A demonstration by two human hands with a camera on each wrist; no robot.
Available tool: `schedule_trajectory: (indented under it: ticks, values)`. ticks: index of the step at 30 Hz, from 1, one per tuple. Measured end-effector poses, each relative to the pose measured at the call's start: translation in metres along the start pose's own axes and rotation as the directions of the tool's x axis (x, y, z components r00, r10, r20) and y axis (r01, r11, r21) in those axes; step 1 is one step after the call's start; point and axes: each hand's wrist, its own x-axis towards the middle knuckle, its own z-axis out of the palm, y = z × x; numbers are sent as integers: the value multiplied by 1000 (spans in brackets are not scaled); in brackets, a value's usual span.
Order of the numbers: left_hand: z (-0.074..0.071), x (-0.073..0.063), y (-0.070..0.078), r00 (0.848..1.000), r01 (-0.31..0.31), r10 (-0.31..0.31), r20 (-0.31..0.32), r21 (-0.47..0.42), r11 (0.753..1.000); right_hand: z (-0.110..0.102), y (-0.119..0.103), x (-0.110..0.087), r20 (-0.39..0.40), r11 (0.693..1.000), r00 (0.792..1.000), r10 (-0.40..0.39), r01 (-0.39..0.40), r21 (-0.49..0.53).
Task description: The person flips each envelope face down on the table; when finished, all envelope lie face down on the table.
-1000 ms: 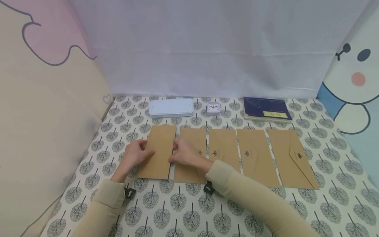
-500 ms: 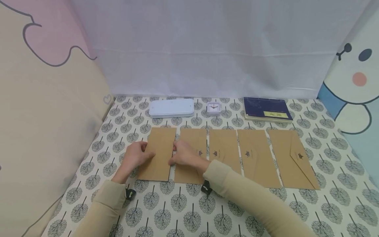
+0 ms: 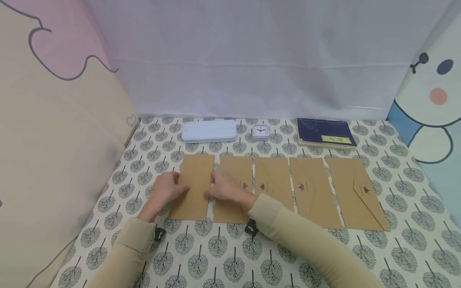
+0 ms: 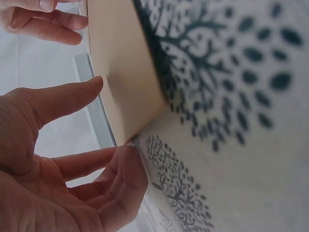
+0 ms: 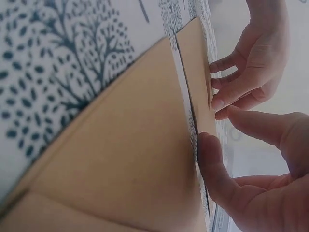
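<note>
A plain brown paper envelope (image 3: 196, 172) lies flat on the patterned cloth at the left end of a row. My left hand (image 3: 166, 189) is at its left side, with the thumb stretched over the paper and the bent fingers at the edge. In the left wrist view, the thumb tip (image 4: 96, 84) hovers close over the envelope (image 4: 128, 63), a small shadow beside it. Across from it, my right hand (image 3: 225, 186) has its fingertips right at the envelope's right edge. The right wrist view shows that hand's thumb and forefinger (image 5: 211, 150) spread apart.
Several more brown envelopes (image 3: 271, 172) with small printed crowns continue the row rightward, the nearest partly under my right hand. Behind stand a pale blue tin case (image 3: 209, 131), a small square clock (image 3: 260, 131) and a dark blue book (image 3: 322, 131). Curtains and printed panels surround the table.
The leftmost envelope has come slightly toward me and settled flat; the dark gap under its right edge has gone. Both hands have stayed nearly in place.
</note>
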Motion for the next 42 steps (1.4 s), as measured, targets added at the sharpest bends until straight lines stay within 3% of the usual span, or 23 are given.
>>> schedule_trajectory:
  ticks: [6,11,20,25,28,32,37,42]
  values:
    - [-5,4,5,999,8,-8,32,-14,1000,-5,3,-4,-17,999,1000,-21,21,32]
    - [1,4,18,995,-74,78,55,-80,994,-10,9,-9,-49,999,998,-39,40,28]
    - [17,-2,38,979,-149,177,100,-238,960,-22,25,-25,-64,999,997,-38,41,36]
    - [23,-6,50,960,-196,249,129,-328,924,-30,39,-32,-96,998,995,-39,34,-44]
    - [28,-10,58,952,-191,260,159,-353,916,-35,45,-38,-122,996,992,-29,19,-82]
    - [34,-13,64,957,-157,230,179,-347,925,-42,49,-45,-132,994,991,-1,-13,-109]
    - [37,-15,68,956,-142,217,195,-340,930,-48,53,-52,-129,992,989,75,-87,-91]
    - [36,-16,70,956,-142,211,202,-309,940,-50,58,-53,-117,995,988,96,-100,-27]
